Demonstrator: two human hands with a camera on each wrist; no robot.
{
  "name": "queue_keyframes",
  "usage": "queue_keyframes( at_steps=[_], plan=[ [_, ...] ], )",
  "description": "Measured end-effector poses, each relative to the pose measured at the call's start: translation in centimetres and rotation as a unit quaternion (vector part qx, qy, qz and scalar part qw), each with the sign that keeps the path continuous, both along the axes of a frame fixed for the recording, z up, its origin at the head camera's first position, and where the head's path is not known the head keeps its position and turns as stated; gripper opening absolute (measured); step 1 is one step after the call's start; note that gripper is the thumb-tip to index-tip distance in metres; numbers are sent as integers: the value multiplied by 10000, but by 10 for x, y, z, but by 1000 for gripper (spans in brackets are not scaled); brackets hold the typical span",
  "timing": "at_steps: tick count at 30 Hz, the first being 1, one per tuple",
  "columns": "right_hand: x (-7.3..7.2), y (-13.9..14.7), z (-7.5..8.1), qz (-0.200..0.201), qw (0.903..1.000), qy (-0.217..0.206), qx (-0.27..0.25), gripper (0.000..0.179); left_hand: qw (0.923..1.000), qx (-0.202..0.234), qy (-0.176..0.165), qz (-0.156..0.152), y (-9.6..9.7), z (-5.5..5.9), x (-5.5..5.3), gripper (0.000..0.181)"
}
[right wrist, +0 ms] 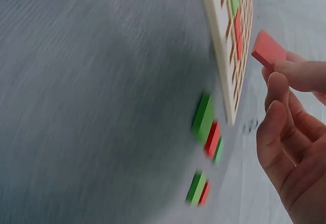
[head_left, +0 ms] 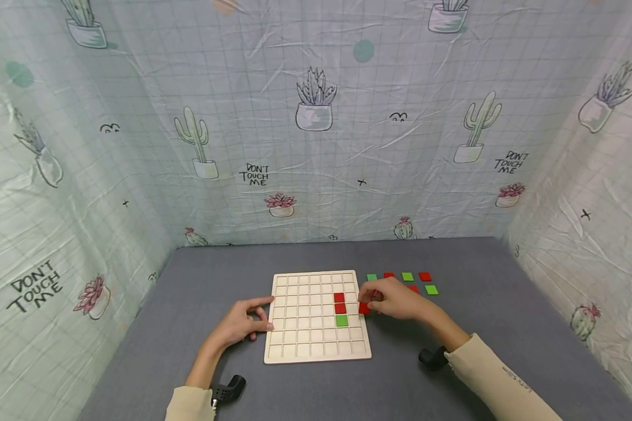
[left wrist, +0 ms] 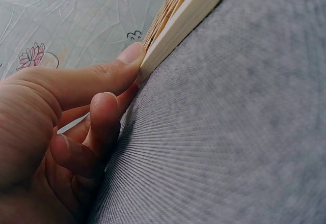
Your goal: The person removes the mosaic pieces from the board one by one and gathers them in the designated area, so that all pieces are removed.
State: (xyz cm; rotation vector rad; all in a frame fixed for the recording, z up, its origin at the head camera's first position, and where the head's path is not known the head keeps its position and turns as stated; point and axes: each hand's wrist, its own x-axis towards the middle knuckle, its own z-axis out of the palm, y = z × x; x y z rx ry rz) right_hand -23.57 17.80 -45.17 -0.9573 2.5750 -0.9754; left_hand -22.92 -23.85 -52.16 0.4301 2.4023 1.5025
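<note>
A light wooden grid board [head_left: 299, 321] lies flat on the grey table. Two red tiles [head_left: 339, 307] and one green tile [head_left: 342, 320] sit in its cells, in one column right of centre. My left hand [head_left: 242, 320] rests at the board's left edge, thumb and index fingertip touching it, set apart along the edge; the other fingers are bent beneath the palm. Between thumb and fingertips, my right hand [head_left: 397, 298] pinches a red tile [right wrist: 268, 49], tilted and held up at the board's right edge.
Loose red and green tiles lie right of the board, among them a green tile [head_left: 431, 290] and a red tile [head_left: 425, 276]; my right hand partly hides some. A patterned cloth [head_left: 337, 175] hangs behind and along both sides of the table [head_left: 216, 263].
</note>
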Motion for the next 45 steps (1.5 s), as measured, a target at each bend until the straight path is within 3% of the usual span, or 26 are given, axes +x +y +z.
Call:
queue_keyframes(
  at_steps=[10,15,24,45],
  plan=[
    [1,55,-1,-405,9992,17,9,19,10000,40,-19,7,1,1,0,73],
    [-1,70,-11,-549,9983,-15,197,21,10000,20,20,23,1,1,0,72],
    [-4,73,-28,-701,9967,213,354,20,10000,29,-40,-1,1,2,2,72],
    [-5,71,-32,-910,9922,384,760,20,10000,-26,-63,-7,-1,3,1,72]
  ],
)
